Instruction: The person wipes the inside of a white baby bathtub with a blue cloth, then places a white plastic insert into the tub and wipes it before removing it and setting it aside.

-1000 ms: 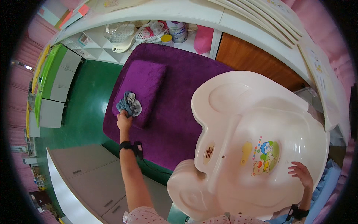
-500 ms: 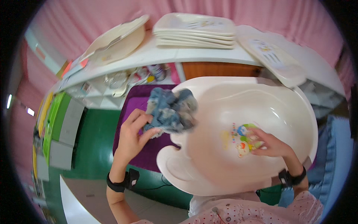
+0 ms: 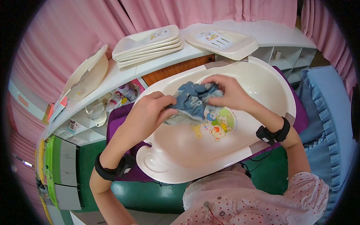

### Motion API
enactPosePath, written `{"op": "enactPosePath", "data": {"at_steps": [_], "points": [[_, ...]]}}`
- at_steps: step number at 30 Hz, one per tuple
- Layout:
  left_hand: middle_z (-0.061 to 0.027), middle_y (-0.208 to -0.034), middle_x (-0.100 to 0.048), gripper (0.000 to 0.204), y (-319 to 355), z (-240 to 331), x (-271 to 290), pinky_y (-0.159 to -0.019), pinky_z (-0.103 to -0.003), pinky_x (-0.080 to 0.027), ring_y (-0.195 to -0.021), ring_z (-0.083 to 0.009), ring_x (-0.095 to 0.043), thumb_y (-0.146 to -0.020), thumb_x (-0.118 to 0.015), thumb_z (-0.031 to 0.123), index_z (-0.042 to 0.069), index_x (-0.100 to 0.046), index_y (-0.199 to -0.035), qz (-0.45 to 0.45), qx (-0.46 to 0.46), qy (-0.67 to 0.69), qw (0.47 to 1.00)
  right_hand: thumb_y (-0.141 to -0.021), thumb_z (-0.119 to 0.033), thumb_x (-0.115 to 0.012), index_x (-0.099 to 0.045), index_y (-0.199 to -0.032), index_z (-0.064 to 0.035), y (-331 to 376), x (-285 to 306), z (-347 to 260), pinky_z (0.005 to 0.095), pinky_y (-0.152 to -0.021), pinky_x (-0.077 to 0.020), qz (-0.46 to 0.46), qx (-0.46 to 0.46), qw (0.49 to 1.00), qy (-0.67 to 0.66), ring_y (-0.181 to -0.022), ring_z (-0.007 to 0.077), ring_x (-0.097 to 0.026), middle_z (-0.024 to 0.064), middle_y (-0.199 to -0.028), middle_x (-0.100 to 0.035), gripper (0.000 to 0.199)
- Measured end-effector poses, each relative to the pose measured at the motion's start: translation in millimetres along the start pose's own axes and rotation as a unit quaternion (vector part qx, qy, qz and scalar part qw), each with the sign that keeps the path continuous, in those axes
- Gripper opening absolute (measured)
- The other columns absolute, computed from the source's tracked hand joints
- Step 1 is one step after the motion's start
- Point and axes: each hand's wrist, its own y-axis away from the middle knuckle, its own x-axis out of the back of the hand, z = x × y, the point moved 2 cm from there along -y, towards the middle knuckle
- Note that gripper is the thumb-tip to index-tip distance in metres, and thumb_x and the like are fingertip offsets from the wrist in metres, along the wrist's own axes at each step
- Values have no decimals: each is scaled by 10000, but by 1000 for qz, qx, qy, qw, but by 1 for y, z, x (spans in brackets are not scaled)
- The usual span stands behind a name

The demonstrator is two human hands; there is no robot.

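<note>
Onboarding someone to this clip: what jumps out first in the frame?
Both hands meet at the centre over a big cream baby bathtub: the left hand and right hand grip a crumpled blue cloth just above a cartoon sticker on the tub floor. Behind, a stack of cream trays sits on a white counter against pink curtains.

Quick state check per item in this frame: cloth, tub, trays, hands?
Cloth: bunched, held by both hands inside the tub.
Tub: upright on purple mat, no water seen.
Trays: stacked on counter.
Left hand: gripping cloth.
Right hand: gripping cloth.
</note>
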Motion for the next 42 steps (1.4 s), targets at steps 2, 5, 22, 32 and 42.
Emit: {"op": "enactPosePath", "data": {"at_steps": [2, 5, 22, 32, 42], "points": [[-122, -763, -554, 155, 0, -4, -2, -601, -351, -449, -685, -281, -569, -773, -589, 156, 33, -571, -864, 18, 69, -90, 993, -617, -53, -643, -552, -1000, -50, -3, 5, -13, 237, -647, -429, -15, -4, 999, 33, -762, 97, -533, 32, -912, -570, 393], [-113, -830, -554, 140, -1, -8, -10, -616, -354, -457, -696, -294, -570, -748, -586, 124, 43, -572, -860, 106, 60, -153, 981, -641, -60, -619, -547, -973, -35, -3, 1, -21, 243, -664, -434, -72, 5, 996, 53, -745, 97, -529, 37, -888, -569, 340], [-213, -637, -532, 140, -8, 4, -3, -567, -381, -421, -611, -366, -536, -821, -509, 101, -33, -469, -832, 136, 130, 19, 982, -682, -303, -712, -310, -1258, 4, 0, -28, -44, 356, -872, -435, -272, -41, 961, -23, -1040, 259, -505, 164, -1154, -474, 767], [-206, -635, -532, 308, -6, -32, 14, -526, -373, -417, -579, -359, -540, -787, -612, 260, -11, -473, -824, 190, 107, -80, 973, -682, -138, -545, -625, -858, -37, -43, 2, -18, 355, -621, -455, 46, 42, 987, 149, -668, 279, -588, 168, -709, -590, 218], [-134, -632, -497, 255, -7, -20, 7, -526, -322, -387, -534, -195, -437, -715, -621, 177, -19, -528, -848, 32, 95, 66, 993, -667, -79, -580, -522, -923, -52, -51, 28, -43, 337, -574, -436, 196, 121, 946, 227, -648, 246, -574, 107, -720, -569, 265]]}}
